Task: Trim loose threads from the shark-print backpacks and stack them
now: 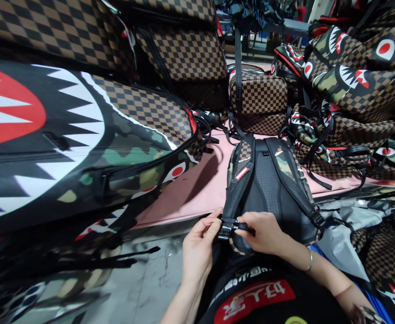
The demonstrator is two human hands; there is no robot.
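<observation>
A black backpack [267, 189] with checkered and camouflage edges lies in front of me, its padded back and shoulder straps facing up. At its lower left corner, both hands grip a black strap buckle [227, 228]. My left hand [199, 245] pinches the left side of the buckle between thumb and fingers. From the right, my right hand [263, 231] is closed around the buckle and a dark piece of webbing. The right shoulder strap [294, 184] lies loose, with its adjuster near the bag's lower right corner.
The backpack rests on a pink table [184, 193]. Large shark-mouth bags [143, 121] are stacked high at left. Checkered bags [260, 94] stand behind, and more bags [356, 85] pile up at right. Grey floor [146, 270] shows at lower left.
</observation>
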